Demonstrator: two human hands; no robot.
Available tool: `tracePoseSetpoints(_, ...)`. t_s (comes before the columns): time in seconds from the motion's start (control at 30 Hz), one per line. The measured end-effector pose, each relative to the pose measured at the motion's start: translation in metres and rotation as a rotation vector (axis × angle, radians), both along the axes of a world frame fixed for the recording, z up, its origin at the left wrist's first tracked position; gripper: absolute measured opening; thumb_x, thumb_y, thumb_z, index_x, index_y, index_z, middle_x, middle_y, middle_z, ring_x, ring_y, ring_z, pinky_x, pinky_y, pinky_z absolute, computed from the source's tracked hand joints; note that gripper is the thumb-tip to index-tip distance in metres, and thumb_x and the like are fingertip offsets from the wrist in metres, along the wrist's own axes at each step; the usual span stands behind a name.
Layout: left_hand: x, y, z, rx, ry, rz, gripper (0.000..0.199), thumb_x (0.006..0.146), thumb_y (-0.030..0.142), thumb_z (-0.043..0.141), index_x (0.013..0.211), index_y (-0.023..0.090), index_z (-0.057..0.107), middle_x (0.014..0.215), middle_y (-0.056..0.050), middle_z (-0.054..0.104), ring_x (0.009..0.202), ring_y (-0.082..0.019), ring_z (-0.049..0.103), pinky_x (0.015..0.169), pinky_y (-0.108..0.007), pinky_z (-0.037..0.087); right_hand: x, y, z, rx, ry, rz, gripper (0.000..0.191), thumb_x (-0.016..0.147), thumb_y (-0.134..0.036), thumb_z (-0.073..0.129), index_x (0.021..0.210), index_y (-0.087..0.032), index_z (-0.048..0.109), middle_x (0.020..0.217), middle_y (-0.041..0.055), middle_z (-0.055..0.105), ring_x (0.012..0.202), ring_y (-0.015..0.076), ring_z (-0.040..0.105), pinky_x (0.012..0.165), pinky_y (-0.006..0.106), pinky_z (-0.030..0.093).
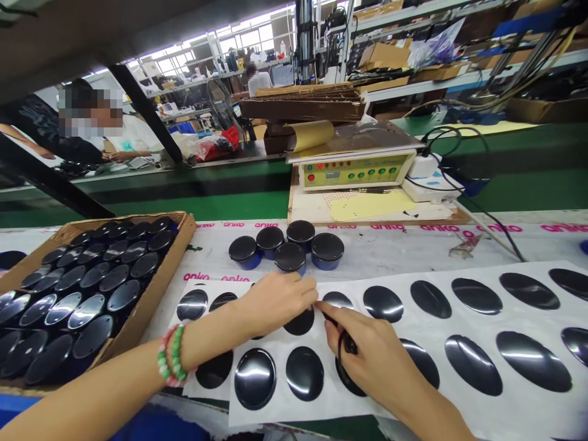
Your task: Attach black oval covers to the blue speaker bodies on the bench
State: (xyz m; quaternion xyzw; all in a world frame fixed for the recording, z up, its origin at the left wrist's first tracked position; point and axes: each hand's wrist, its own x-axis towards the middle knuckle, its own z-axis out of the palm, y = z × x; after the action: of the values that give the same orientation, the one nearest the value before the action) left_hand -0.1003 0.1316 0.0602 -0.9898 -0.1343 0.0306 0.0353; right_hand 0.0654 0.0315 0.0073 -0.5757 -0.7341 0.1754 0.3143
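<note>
White sheets (434,334) bearing rows of glossy black discs (304,373) lie across the front of the bench. Over the upper row, my left hand (280,300) is closed, its fingertips pinched at a partly covered disc (301,323); whatever they hold is hidden. My right hand (367,343) comes from the lower right, wrapped round a slim dark tool with a black cord or loop. Its fingertips nearly meet those of my left hand at the disc's upper edge. Just beyond my left hand stand several round blue containers (327,251) with black tops.
A cardboard box (184,236) full of black-topped round pieces is at the left. Behind the work stands a control unit (358,171) with buttons, beside a white power adapter (429,177) and cables. People sit or stand at the far left, past a dark slanted post (144,113).
</note>
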Motion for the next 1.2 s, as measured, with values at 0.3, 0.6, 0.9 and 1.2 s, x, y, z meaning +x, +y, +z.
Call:
tracePoseSetpoints(0.3,-0.073,-0.008,0.036,-0.129,-0.179,0.032,0.013,0.092,0.012,0.046,0.085,0.017,0.055,0.113,-0.009,0.064,0.101,-0.017,0.061,0.084,-0.027,0.05,-0.007,0.001,-0.011,0.191,-0.323,-0.107,0.043,0.085,-0.014,0.039,0.119,-0.013,0.065,0.07,0.0022,0.069,0.049,0.0202,0.063,0.046,0.031,0.043)
tracePoseSetpoints(0.6,-0.118,-0.037,0.069,-0.516,-0.428,0.664,0.02,0.079,0.01,0.056,0.095,0.022,0.052,0.084,0.003,0.067,0.074,-0.012,0.065,0.064,-0.02,0.05,0.0,-0.004,0.007,0.187,0.04,-0.12,0.035,0.088,-0.018,0.043,0.115,-0.013,0.064,0.062,-0.0021,0.067,0.045,0.0133,0.059,0.046,0.024,0.044)
tracePoseSetpoints(0.9,-0.085,-0.049,-0.01,-0.089,-0.025,0.295,0.015,0.089,0.015,0.055,0.094,0.026,0.064,0.106,0.002,0.062,0.07,-0.012,0.062,0.049,-0.024,0.032,-0.035,-0.013,0.007,-0.076,0.112,0.31,0.038,0.079,-0.006,0.04,0.104,-0.017,0.066,0.073,0.0016,0.07,0.06,0.0154,0.061,0.061,0.026,0.044)
tracePoseSetpoints(1.2,-0.076,-0.04,-0.016,-0.052,-0.004,0.235,0.01,0.085,0.011,0.059,0.083,0.02,0.055,0.085,0.003,0.059,0.069,-0.012,0.058,0.052,-0.024,0.038,-0.039,-0.01,-0.004,-0.05,-0.005,0.283,0.043,0.085,-0.011,0.037,0.117,-0.018,0.063,0.079,0.0027,0.07,0.066,0.0205,0.064,0.06,0.031,0.044)
